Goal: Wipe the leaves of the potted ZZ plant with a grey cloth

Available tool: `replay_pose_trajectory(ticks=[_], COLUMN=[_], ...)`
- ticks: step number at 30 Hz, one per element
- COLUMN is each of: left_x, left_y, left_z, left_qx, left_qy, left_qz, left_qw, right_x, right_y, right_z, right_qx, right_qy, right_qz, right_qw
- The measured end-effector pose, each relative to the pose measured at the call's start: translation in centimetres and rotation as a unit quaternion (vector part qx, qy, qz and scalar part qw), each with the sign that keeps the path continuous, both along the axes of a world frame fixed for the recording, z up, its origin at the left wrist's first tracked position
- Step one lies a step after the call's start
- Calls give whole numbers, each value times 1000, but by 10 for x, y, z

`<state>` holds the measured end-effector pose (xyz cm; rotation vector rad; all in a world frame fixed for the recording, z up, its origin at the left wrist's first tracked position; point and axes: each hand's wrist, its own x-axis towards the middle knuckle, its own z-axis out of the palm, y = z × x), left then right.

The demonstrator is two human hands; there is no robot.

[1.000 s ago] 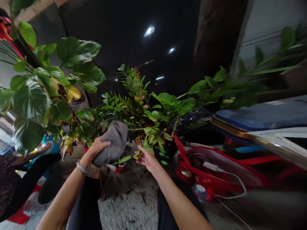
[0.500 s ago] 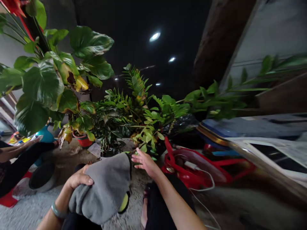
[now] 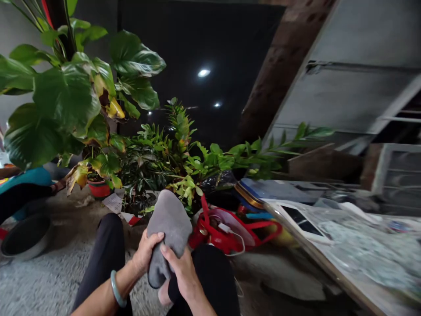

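Note:
A soft grey fabric piece (image 3: 169, 219), rounded at its upper end with a dark edging lower down, is held up between my knees. Its exact kind cannot be made out. My left hand (image 3: 144, 253) grips its left side, thumb laid on the front. On the lower right side my right hand (image 3: 182, 270) is closed around it, thumb also across the front. The fingers of both hands are mostly behind the fabric. A pale green bangle (image 3: 117, 289) circles my left wrist.
Potted plants (image 3: 151, 151) stand ahead. To the right are a red bag (image 3: 226, 237) with a white cable and a table (image 3: 309, 252) bearing a white phone-like device (image 3: 304, 221). A basin (image 3: 28, 237) sits on the floor left, near another person's leg (image 3: 23, 197).
My right hand, previously open and apart from the fabric, now grips it. The fabric has turned more upright and narrower, shifting right. The view has swung right, showing more of the table.

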<state>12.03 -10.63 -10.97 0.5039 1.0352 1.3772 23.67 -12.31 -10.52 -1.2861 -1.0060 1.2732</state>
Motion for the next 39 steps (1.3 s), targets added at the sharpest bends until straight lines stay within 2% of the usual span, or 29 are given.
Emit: replay_pose_trajectory(ticks=[4, 9, 15, 19, 22, 25, 28, 30, 34, 39], left_x=[-2, -10, -19, -24, -36, -61, -95, -117, -143, -151], left_y=[-1, 4, 14, 19, 28, 53, 97, 130, 180, 207], left_z=[-10, -18, -23, -25, -35, -42, -38, -33, -33, -49], left_qx=[-28, -35, 41, 37, 33, 3, -58, -60, -3, 55], left_qy=[-25, 11, -49, -75, -77, -99, -110, -108, -73, -10], left_qz=[-21, -36, -61, -70, -57, 40, 161, 216, 261, 273], left_qw=[999, 999, 996, 994, 995, 994, 979, 969, 963, 960], right_x=[-1, -11, -23, -31, -34, -31, -25, -21, -20, -26], right_y=[5, 6, 17, 24, 28, 31, 34, 34, 32, 34], right_z=[-12, -26, -22, -21, -20, -19, -16, -14, -19, -32], right_qx=[-8, -13, -16, -28, -49, -61, -71, -81, -85, -68], right_qy=[15, 50, 35, 57, 74, 65, 36, 24, 6, -25], right_qz=[-35, -33, -59, -60, -50, -45, -49, -43, -10, 11], right_qw=[999, 998, 998, 996, 995, 995, 996, 996, 996, 997])
